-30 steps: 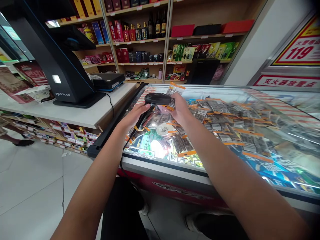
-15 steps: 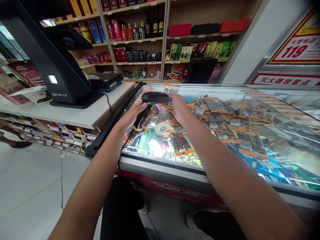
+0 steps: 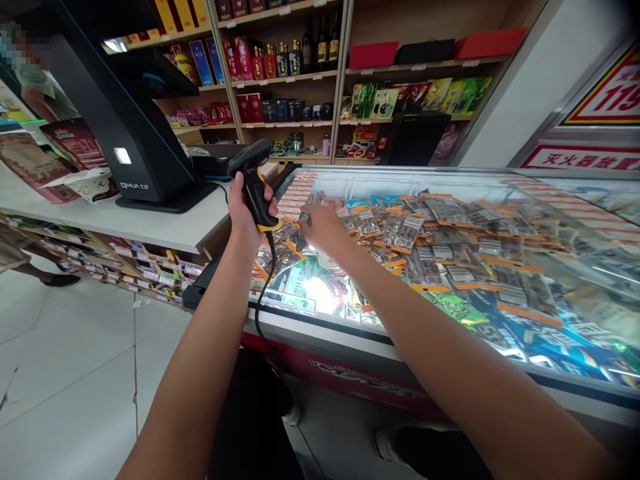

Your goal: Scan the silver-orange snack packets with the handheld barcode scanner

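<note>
My left hand (image 3: 249, 212) is wrapped round the grip of a black and yellow barcode scanner (image 3: 253, 180), raised over the left end of a glass-topped freezer (image 3: 345, 331). Its black cable (image 3: 271, 267) hangs down past the freezer's front edge. My right hand (image 3: 325, 230) reaches low over the glass, beside a clear snack packet (image 3: 290, 257) with orange edging. Motion smears its fingertips, and whether they grip a packet I cannot make out. Many similar orange-edged packets (image 3: 410, 232) lie spread to the right.
A white counter (image 3: 185, 230) on the left carries a black checkout terminal (image 3: 150, 167). Behind the freezer stand shelves (image 3: 287, 80) of bottles and boxes. A person (image 3: 47, 93) stands beyond the counter at far left. Goods fill racks (image 3: 150, 263) under the counter.
My left hand has lifted the scanner up and left, tilting it upright. My right hand has moved left and down from beside the scanner head, where it held a packet. The view has shifted slightly left.
</note>
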The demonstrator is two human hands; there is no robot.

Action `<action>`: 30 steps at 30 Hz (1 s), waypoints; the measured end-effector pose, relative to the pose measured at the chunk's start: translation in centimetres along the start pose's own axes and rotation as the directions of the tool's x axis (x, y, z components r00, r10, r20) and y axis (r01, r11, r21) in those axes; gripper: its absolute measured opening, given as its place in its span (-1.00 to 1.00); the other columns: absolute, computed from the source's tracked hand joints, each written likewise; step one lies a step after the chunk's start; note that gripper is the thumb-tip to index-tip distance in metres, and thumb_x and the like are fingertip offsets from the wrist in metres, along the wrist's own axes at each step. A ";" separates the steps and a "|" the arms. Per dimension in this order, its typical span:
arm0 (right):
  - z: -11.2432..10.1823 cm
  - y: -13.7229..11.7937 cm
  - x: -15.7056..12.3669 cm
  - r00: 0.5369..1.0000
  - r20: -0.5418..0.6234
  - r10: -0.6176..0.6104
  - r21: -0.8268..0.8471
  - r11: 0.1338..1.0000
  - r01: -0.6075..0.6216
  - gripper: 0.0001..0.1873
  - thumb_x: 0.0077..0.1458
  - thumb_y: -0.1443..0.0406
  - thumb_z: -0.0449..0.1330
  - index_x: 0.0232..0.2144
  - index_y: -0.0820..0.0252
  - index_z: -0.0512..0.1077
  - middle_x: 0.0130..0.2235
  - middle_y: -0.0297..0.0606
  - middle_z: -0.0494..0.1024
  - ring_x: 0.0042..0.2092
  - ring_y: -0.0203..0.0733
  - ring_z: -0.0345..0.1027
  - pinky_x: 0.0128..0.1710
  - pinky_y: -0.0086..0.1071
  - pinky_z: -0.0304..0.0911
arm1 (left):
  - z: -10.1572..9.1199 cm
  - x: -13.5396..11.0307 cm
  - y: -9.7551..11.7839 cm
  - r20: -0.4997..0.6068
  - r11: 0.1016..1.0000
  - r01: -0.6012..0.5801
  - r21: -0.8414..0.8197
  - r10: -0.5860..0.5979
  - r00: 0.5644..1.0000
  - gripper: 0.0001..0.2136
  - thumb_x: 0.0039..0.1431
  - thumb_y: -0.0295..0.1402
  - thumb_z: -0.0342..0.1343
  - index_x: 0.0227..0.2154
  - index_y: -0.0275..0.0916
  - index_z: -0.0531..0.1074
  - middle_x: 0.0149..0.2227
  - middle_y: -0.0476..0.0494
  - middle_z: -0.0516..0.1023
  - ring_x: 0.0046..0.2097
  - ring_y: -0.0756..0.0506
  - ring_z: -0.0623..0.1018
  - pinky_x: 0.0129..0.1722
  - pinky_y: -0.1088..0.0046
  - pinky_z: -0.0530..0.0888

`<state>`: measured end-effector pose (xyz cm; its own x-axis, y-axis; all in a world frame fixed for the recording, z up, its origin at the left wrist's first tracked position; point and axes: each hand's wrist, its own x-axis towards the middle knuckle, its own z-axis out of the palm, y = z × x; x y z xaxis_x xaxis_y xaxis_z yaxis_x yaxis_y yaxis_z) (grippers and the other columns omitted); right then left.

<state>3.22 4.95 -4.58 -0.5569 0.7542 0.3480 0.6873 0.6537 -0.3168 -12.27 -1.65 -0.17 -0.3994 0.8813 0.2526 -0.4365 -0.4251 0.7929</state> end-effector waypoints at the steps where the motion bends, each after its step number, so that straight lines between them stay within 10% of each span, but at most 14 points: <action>1: 0.7 -0.7 0.3 0.998 0.053 0.037 0.088 0.995 -0.041 -0.50 0.43 0.09 0.01 0.23 0.23 0.42 0.09 0.10 0.57 0.16 0.25 0.39 0.10 -0.04 0.28 | 0.0 0.0 -0.1 0.005 1.000 -0.004 0.011 0.004 1.000 -0.49 0.39 0.17 -0.12 -0.38 -0.18 0.37 -0.58 0.04 0.35 -0.66 0.06 0.34 -0.63 0.49 0.33; 5: 3.2 -2.4 1.3 0.976 0.121 0.183 0.121 0.973 -0.197 -0.29 0.30 -0.15 0.14 0.09 0.41 0.47 0.15 0.35 0.46 0.22 0.42 0.30 0.14 0.07 0.25 | 0.1 0.0 -0.1 -0.016 0.991 -0.021 0.134 0.024 1.000 -0.47 0.36 0.22 -0.12 -0.35 -0.17 0.37 -0.57 0.03 0.36 -0.64 0.04 0.37 -0.62 0.46 0.33; 10: 4.1 -1.8 1.5 0.966 0.091 0.241 0.157 0.955 -0.253 -0.35 0.10 0.02 0.41 0.10 0.27 0.41 0.17 0.22 0.43 0.27 0.36 0.24 0.19 0.04 0.22 | -0.1 0.1 -0.4 -0.013 0.974 -0.033 0.223 0.037 0.999 -0.47 0.35 0.23 -0.13 -0.32 -0.17 0.37 -0.55 0.00 0.40 -0.57 0.00 0.47 -0.62 0.45 0.34; 18: 1.1 1.5 1.3 0.956 -0.214 0.200 0.561 0.827 -0.048 -0.56 0.17 0.39 0.12 0.11 0.14 0.26 -0.01 -0.12 0.53 -0.11 -0.02 0.45 0.00 -0.16 0.30 | -0.5 -0.3 -1.4 0.193 0.935 -0.057 0.350 -0.012 0.981 -0.61 0.32 0.06 0.05 -0.38 -0.19 0.30 -0.49 -0.03 0.47 -0.62 0.05 0.39 -0.64 0.44 0.21; 23: -1.6 4.0 0.9 0.916 -0.283 0.286 0.550 0.831 -0.089 -0.57 0.15 0.40 0.06 0.09 0.10 0.34 -0.32 -0.32 0.45 -0.36 -0.11 0.34 -0.16 -0.26 0.26 | -0.5 -0.6 -1.3 0.235 0.895 0.012 0.447 -0.130 0.963 -0.56 0.19 0.13 0.16 -0.41 -0.19 0.32 -0.52 -0.02 0.44 -0.64 0.03 0.37 -0.65 0.44 0.23; 30: -2.3 5.8 0.8 0.898 -0.371 0.237 0.423 0.904 -0.064 -0.54 0.11 0.41 0.07 0.09 0.18 0.36 -0.20 -0.17 0.49 -0.21 -0.04 0.38 -0.10 -0.24 0.23 | -0.1 -1.1 -1.5 0.333 0.860 0.081 0.503 -0.280 0.901 -0.52 0.20 0.15 0.16 -0.47 -0.22 0.36 -0.53 -0.04 0.42 -0.65 0.04 0.37 -0.66 0.46 0.23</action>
<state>7.81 9.19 -4.15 -0.1640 0.8087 0.5650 0.4593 0.5694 -0.6817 -11.23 -1.97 -1.70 0.0308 0.9812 0.1903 -0.0020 -0.1903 0.9817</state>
